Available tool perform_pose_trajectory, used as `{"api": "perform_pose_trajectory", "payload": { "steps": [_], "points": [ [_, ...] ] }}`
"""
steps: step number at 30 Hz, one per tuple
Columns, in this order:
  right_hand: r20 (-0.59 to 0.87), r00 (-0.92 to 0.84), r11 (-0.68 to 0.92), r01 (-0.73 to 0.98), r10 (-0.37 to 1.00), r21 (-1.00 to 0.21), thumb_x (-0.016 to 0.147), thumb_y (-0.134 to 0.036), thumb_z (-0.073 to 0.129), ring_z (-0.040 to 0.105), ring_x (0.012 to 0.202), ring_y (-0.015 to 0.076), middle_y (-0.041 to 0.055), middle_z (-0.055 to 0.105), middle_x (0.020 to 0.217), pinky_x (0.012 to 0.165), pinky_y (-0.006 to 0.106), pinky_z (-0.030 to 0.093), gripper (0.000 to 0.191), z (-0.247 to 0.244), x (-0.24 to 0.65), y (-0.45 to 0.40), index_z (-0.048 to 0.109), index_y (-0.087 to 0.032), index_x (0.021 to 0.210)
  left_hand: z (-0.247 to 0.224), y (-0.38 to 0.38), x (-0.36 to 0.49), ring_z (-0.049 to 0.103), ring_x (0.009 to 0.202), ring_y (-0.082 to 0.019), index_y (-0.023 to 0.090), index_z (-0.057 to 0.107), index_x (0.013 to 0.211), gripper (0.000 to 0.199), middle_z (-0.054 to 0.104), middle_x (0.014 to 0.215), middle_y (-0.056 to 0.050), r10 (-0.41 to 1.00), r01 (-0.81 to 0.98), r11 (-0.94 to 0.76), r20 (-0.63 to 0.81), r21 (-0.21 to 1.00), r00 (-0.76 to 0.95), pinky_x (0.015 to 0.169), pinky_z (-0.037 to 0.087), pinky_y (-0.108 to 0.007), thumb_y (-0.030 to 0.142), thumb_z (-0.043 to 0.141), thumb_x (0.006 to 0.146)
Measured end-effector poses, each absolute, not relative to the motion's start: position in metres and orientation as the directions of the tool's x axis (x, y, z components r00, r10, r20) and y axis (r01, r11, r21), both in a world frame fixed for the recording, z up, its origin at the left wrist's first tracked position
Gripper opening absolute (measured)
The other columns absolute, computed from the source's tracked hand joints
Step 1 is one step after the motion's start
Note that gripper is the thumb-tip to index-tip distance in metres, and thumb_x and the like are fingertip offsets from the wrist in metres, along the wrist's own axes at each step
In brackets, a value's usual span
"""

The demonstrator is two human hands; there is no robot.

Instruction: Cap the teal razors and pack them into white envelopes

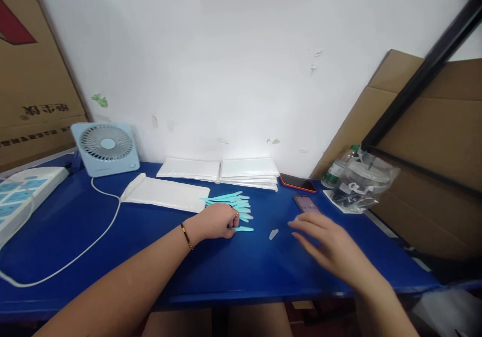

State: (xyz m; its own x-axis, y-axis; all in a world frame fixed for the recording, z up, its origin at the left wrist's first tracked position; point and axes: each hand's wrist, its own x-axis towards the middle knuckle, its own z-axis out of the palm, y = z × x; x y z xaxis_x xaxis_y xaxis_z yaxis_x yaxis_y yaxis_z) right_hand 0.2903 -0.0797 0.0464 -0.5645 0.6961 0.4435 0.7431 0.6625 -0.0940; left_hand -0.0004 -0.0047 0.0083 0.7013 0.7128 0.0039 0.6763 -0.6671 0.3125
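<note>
My left hand [220, 221] is closed, its fingertips at one light blue stick [244, 229] that lies on the blue table. Several more light blue sticks [229, 197] are fanned out just beyond it, some with whitish sleeves over their tips. A small translucent white piece [273, 234] lies between my two hands. My right hand [326, 241] hovers right of that piece, its thumb and fingers apart. Something small and pale is by its fingertips, too blurred to make out. A flat white padded packet [165, 193] lies left of the sticks.
White packets are stacked [248, 167] along the wall. Two phones [298, 183], a bottle [335, 169] and a bagged cup [363, 181] are at the right. A light blue fan [109, 146], its white cable and a power strip [26, 191] occupy the left. Cardboard flanks both sides.
</note>
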Motion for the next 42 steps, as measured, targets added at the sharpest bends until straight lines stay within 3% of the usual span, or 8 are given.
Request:
{"api": "perform_pose_trajectory", "payload": {
  "steps": [6,10,12,14,17,20,32,42],
  "points": [
    [0.071,-0.668,0.667,0.744,0.741,0.035,0.085,-0.011,0.044,0.058,0.084,0.0178,0.0083,0.059,0.096,0.073,0.027,0.047,0.023,0.015,0.269,-0.058,0.062,-0.018,0.098,0.007,-0.007,0.003,0.059,0.069,-0.015,0.022,0.063,0.077,0.014,0.067,0.075,0.002,0.704,0.67,-0.674,-0.003,0.31,0.71,0.057,0.039,-0.024,0.021,0.058,0.065],
    [0.056,-0.629,0.629,0.777,0.775,0.035,0.079,-0.009,0.045,0.055,0.068,0.0141,0.0054,0.058,0.079,0.063,0.025,0.042,0.014,0.008,0.257,-0.042,0.058,-0.015,0.081,0.007,-0.01,0.005,0.059,0.067,-0.015,0.022,0.062,0.074,0.012,0.067,0.075,0.002,0.747,0.706,-0.603,-0.047,0.371,0.663,0.054,0.039,-0.023,0.022,0.059,0.062],
    [0.119,-0.585,0.596,0.795,0.802,-0.115,0.076,-0.009,0.049,0.054,0.065,0.0129,0.0035,0.057,0.076,0.061,0.024,0.041,0.012,0.006,0.255,-0.034,0.057,-0.016,0.079,0.008,-0.011,0.005,0.059,0.065,-0.014,0.022,0.062,0.074,0.012,0.067,0.074,0.001,0.763,0.724,-0.549,-0.103,0.417,0.639,0.052,0.038,-0.022,0.022,0.059,0.062],
    [0.166,-0.525,0.544,0.737,0.834,-0.401,0.077,-0.012,0.051,0.056,0.063,0.0117,0.0012,0.057,0.072,0.058,0.022,0.042,0.009,0.003,0.254,-0.026,0.058,-0.016,0.081,0.009,-0.011,0.005,0.059,0.065,-0.014,0.021,0.062,0.073,0.011,0.067,0.074,0.001,0.76,0.724,-0.526,-0.134,0.446,0.635,0.051,0.038,-0.021,0.022,0.058,0.063],
    [0.154,-0.424,0.354,0.445,0.893,-0.823,0.08,-0.027,0.056,0.061,0.059,0.0121,-0.0003,0.058,0.07,0.054,0.022,0.046,0.017,-0.003,0.25,-0.013,0.058,-0.016,0.093,0.011,-0.009,0.003,0.06,0.066,-0.014,0.021,0.062,0.075,0.011,0.067,0.074,0.0,0.763,0.712,-0.529,-0.109,0.462,0.638,0.053,0.039,-0.02,0.022,0.055,0.066],
    [0.1,-0.347,0.169,0.175,0.933,-0.97,0.075,-0.036,0.066,0.065,0.061,0.0149,0.0022,0.063,0.07,0.056,0.025,0.05,0.03,-0.009,0.247,-0.003,0.06,-0.014,0.093,0.014,-0.005,0.0,0.06,0.066,-0.014,0.02,0.063,0.078,0.013,0.067,0.075,-0.001,0.797,0.728,-0.503,-0.074,0.466,0.599,0.054,0.041,-0.021,0.025,0.053,0.07],
    [0.027,-0.226,0.012,-0.066,0.974,-0.998,0.071,-0.04,0.071,0.064,0.05,0.0128,0.0044,0.068,0.065,0.046,0.02,0.047,0.03,-0.017,0.235,-0.009,0.059,-0.012,0.074,0.022,-0.001,-0.008,0.057,0.063,-0.013,0.02,0.06,0.08,0.017,0.064,0.072,0.0,0.794,0.647,-0.487,-0.011,0.586,0.608,0.055,0.042,-0.021,0.033,0.05,0.077],
    [0.065,-0.301,0.113,0.145,0.951,-0.983,0.073,-0.048,0.066,0.053,0.042,0.0089,-0.0002,0.061,0.059,0.043,0.021,0.039,0.035,-0.021,0.221,-0.011,0.06,-0.014,0.072,0.013,-0.002,0.003,0.058,0.07,-0.014,0.02,0.061,0.087,0.021,0.064,0.08,-0.001,0.764,0.645,-0.579,0.055,0.499,0.643,0.063,0.042,-0.024,0.034,0.044,0.085]
  ]
}}
